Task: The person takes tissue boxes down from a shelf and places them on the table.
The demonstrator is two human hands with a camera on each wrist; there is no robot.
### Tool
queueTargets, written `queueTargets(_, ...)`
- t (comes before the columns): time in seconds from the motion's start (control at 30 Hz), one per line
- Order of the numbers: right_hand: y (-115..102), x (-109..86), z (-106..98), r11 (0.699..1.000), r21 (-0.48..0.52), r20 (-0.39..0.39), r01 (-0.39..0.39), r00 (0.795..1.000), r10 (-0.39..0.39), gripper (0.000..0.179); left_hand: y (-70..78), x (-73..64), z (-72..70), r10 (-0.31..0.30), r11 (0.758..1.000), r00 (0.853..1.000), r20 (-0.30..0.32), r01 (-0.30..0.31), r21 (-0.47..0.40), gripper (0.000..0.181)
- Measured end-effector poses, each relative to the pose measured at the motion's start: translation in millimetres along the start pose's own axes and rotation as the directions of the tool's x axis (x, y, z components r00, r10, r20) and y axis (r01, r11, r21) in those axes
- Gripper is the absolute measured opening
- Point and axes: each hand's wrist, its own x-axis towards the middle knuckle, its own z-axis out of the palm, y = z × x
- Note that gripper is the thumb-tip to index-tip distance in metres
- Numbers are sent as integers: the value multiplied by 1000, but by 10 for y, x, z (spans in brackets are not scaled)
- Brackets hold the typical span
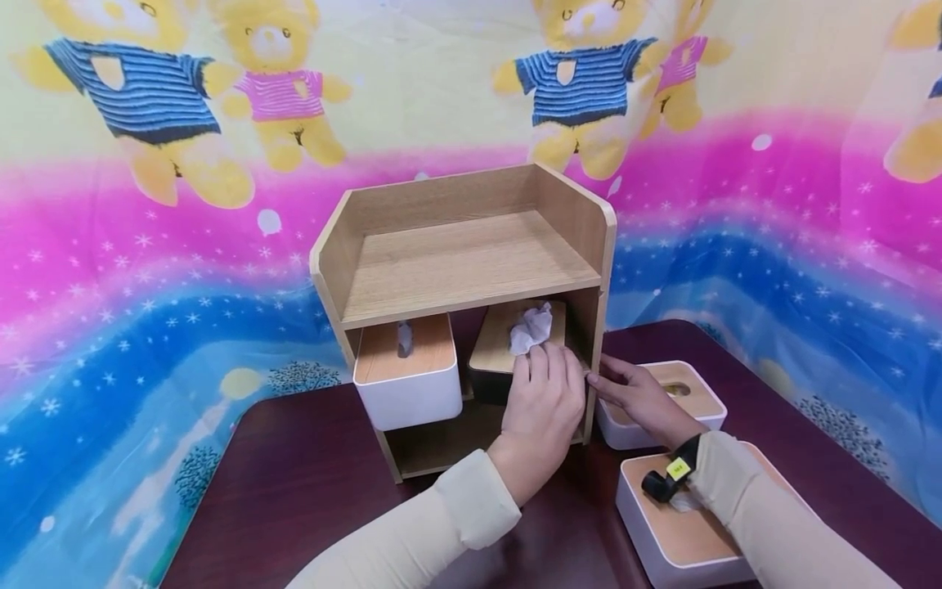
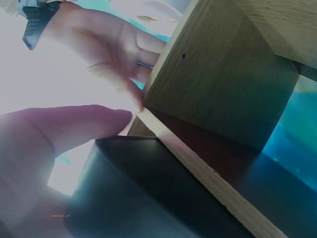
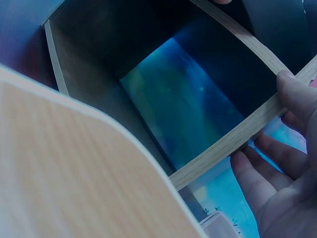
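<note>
The wooden two-tier shelf stands on the table. In its right half sits a black tissue box with a wood-look lid and a crumpled tissue poking out. My left hand holds this box at its front right, fingers bent over the lid edge, thumb by the right corner in the left wrist view. My right hand grips the shelf's right side panel, thumb on the front edge and fingers outside. Beside the black box, a white tissue box with a wooden lid sticks out of the shelf.
Right of the shelf, a white tissue box lies behind my right hand. A second white box is nearer, partly under my right forearm. The dark red table backs onto a bear-print cloth.
</note>
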Motion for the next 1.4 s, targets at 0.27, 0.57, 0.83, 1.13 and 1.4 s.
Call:
queueTargets(0.27, 3, 47, 34, 1000, -12, 17, 9, 1000, -9, 74, -33, -28, -5, -13, 1000, 1000, 8, 13, 13, 39)
queueTargets(0.57, -53, 64, 40, 999, -37, 32, 38, 999, -36, 71, -118, -47, -27, 4, 1000, 998, -66, -2, 28, 41)
queueTargets(0.83, -95, 93, 70, 998, -30, 46, 54, 998, -53, 70, -186, -58, -70, 2, 1000, 998, -57, -1, 10, 41)
queueTargets(1.13, -93, 128, 85, 998, -50, 40, 39, 999, -37, 75, -252, -81, -125, 29, 1000, 991, -129, -28, 5, 43)
queueTargets(1.4, 12, 0, 7, 999, -30, 25, 39, 999, -39, 73, -211, -79, -227, 81, 996, 985, -150, -85, -21, 36)
